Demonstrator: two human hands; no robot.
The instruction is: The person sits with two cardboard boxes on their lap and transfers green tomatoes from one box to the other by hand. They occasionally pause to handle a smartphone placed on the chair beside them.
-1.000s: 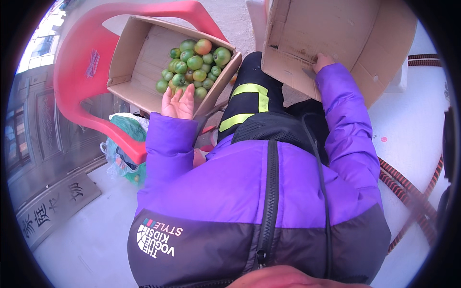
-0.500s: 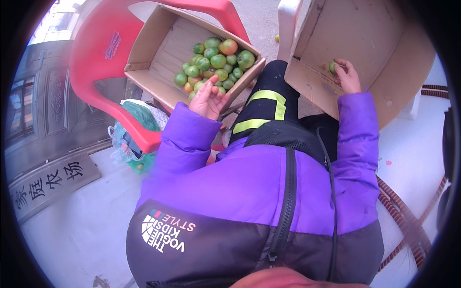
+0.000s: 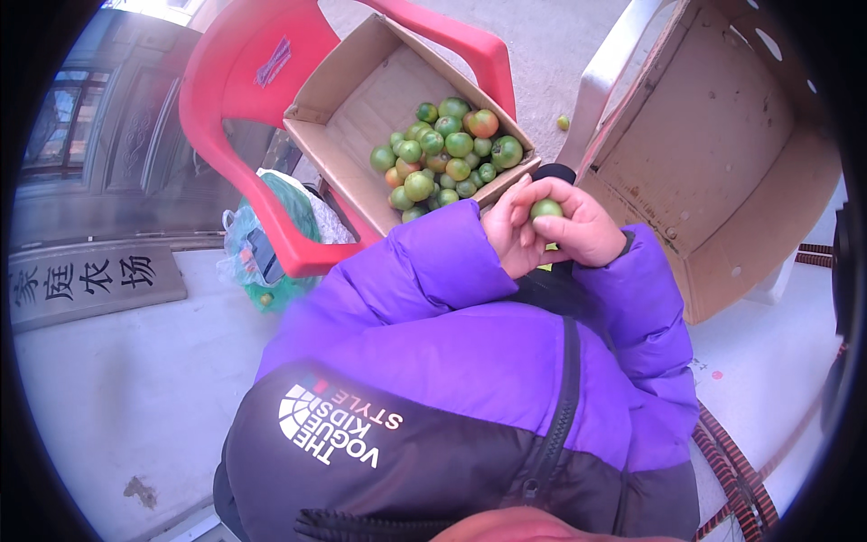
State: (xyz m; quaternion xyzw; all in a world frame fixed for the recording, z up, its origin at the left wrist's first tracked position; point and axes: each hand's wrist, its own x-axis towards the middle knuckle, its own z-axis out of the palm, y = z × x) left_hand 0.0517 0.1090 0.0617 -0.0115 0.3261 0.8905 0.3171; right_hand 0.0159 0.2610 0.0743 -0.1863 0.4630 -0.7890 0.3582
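My right hand (image 3: 582, 221) holds a small green tomato (image 3: 545, 209) above my lap, its fingers curled round it. Close against that hand is my left hand (image 3: 508, 237), with its fingers loosely bent and partly apart. Both hands are by the near right corner of a cardboard box (image 3: 339, 149). Inside lies a heap of tomatoes (image 3: 459, 144), mostly green, some turning orange. To the right, a second cardboard box (image 3: 713, 163) is tilted, its brown inside showing.
The tomato box rests on a red plastic chair (image 3: 221, 117). A white chair arm (image 3: 614, 77) stands beside the second box. One green tomato (image 3: 563, 122) lies on the ground. Left are a green plastic bag (image 3: 293, 212) and a grey sign board (image 3: 99, 278); lower right, striped hoses (image 3: 736, 474).
My right hand has come left out of the second box with the green tomato. My left hand has moved right, away from the tomato heap, to meet it. The view has shifted.
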